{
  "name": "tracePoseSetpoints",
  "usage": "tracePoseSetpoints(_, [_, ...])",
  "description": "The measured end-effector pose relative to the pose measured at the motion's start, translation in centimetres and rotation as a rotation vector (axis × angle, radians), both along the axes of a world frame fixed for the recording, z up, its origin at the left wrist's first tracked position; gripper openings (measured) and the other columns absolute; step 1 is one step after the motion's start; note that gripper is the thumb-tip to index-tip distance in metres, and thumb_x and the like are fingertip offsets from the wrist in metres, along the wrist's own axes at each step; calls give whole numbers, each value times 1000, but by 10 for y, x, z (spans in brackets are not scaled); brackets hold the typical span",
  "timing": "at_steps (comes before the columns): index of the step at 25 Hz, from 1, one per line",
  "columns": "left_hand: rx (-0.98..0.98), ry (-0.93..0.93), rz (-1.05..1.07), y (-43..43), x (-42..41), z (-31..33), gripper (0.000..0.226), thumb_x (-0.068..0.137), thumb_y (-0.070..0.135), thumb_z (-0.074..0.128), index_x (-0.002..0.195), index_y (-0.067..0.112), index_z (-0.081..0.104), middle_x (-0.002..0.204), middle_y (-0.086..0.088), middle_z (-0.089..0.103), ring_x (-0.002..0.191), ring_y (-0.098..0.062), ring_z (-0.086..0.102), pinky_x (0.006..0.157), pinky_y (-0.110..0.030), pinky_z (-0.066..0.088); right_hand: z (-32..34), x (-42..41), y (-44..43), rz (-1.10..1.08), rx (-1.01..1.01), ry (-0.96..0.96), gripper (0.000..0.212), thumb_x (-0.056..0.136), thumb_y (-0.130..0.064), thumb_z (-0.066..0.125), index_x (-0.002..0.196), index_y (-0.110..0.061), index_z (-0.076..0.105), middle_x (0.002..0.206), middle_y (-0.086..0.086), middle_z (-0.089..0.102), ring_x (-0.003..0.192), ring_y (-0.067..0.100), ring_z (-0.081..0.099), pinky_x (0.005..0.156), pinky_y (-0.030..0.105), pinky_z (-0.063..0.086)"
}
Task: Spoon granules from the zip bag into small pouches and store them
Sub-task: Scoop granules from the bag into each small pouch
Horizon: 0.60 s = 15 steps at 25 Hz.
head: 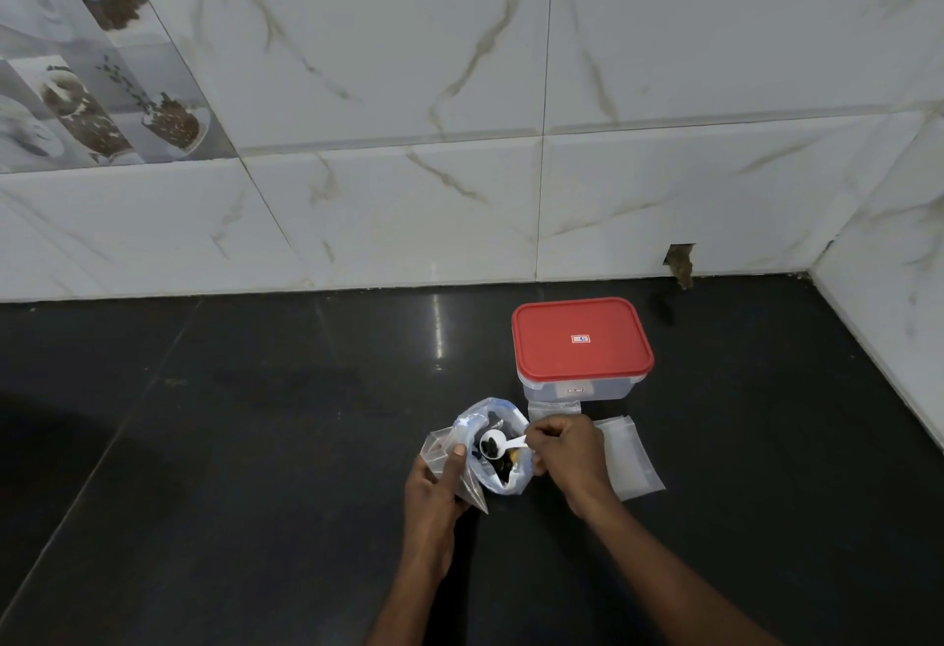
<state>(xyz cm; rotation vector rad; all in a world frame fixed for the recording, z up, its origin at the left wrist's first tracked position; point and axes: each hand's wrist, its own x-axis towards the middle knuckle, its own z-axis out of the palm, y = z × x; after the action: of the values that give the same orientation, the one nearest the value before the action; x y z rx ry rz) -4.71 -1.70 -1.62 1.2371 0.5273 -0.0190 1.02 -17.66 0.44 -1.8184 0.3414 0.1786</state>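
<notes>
A clear zip bag (505, 479) with a blue closure stands open on the dark counter, dark granules showing inside. My left hand (434, 487) grips its left edge together with a small clear pouch (437, 446), thumb pointing up. My right hand (567, 451) pinches the handle of a white plastic spoon (494, 439), whose bowl sits inside the bag's mouth above the granules. More flat clear pouches (631, 461) lie on the counter just right of my right hand.
A clear plastic box with a shut red lid (582, 341) stands behind the bag, another pouch (554, 408) lying against its front. The marble-tiled wall (511, 211) runs behind and turns a corner at the right. The black counter (230, 415) stretches left.
</notes>
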Motion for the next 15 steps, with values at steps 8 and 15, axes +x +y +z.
tracePoseSetpoints(8, [363,-34,-14,15,0,-5,29,88,24,76,116,25,68,101,7,78,95,-10,74,83,-31,56,41,-11,-12,-17,43,-89,23,81,3,62,65,-8,74,54,7,66,46,12,59,48,28,53])
tracePoseSetpoints(15, [560,-79,-50,14,5,5,40,81,19,81,117,29,66,108,8,74,98,-6,70,85,-31,57,51,-34,16,259,-364,-735,16,84,-8,63,92,-17,74,83,-6,63,72,5,59,65,17,49])
